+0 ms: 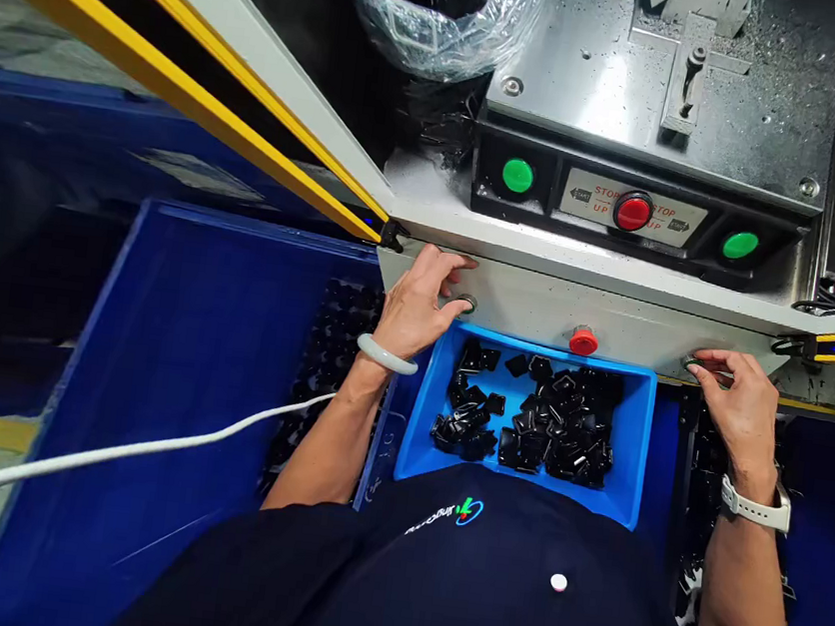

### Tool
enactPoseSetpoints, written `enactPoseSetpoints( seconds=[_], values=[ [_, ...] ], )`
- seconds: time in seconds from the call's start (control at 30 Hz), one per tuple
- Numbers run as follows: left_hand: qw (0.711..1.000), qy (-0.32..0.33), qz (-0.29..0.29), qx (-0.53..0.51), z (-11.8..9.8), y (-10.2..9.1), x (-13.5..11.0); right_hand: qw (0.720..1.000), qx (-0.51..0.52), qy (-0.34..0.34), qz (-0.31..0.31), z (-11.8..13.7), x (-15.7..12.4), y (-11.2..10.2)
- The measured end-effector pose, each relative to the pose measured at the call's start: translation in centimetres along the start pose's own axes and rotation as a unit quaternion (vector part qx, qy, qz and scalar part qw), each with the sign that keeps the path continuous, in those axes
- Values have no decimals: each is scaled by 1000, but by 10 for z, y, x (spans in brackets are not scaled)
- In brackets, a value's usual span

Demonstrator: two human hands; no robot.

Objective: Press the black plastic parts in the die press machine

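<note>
Left hand [419, 298] rested on front face of machine panel [539, 302], thumb on small round button [466, 303]. Right hand [735, 399] lay at panel's right end, fingertips on second round button [692, 363]. Small red button [584, 341] sat between hands. Light blue bin [632, 448] below panel held heap of black plastic parts [533, 422]. Upper console carried two green buttons [518, 175] flanking red stop button [633, 213]. Large dark blue crate [176, 376] stood at left, white cable [130, 451] across it.

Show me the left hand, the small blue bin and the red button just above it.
left hand [418, 305]: head view, back of the hand.
small blue bin [632, 448]: head view, right wall.
red button [584, 342]: head view, cap centre.
</note>
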State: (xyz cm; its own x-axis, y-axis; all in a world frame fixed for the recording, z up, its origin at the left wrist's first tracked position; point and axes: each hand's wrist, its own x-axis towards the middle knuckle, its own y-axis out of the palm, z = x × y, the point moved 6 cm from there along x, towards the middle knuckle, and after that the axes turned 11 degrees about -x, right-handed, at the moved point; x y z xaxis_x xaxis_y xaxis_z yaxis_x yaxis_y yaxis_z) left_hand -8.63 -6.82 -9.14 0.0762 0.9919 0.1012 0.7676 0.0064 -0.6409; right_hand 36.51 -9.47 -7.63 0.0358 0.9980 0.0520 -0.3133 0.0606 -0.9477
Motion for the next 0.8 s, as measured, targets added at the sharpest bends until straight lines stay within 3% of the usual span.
enactPoseSetpoints(
  seconds=[0.17, 0.27, 0.33, 0.4, 0.47, 0.53, 0.63, 0.73, 0.8],
  values=[
    [996, -33, -87, -1, -5, 7, -6, 999, -11, 19, -31, -3, 1, 8],
    [992, -19, -120, 33, -20, 9, -24, 998, -38, 12, -56, 11, -11, 8],
    [996, 12, -61, 68, -32, 20, -41, 995, -75, -7, -71, 33, -26, 10],
    [989, 41, 80, 117, -38, 42, -60, 995, -87, -46, -32, 62, -44, 23],
    [956, 43, 218, 191, -33, 66, -82, 990, -85, -94, 68, 89, -62, 47],
    [921, 31, 293, 254, -23, 82, -97, 966, -123, -124, 189, 105, -80, 76],
    [906, 28, 323, 274, -14, 99, -105, 926, -199, -129, 293, 108, -97, 109],
    [907, 35, 328, 262, -17, 105, -108, 918, -208, -131, 313, 105, -104, 125],
    [913, 31, 324, 244, -25, 96, -112, 915, -204, -139, 318, 104, -107, 129]
  ],
)
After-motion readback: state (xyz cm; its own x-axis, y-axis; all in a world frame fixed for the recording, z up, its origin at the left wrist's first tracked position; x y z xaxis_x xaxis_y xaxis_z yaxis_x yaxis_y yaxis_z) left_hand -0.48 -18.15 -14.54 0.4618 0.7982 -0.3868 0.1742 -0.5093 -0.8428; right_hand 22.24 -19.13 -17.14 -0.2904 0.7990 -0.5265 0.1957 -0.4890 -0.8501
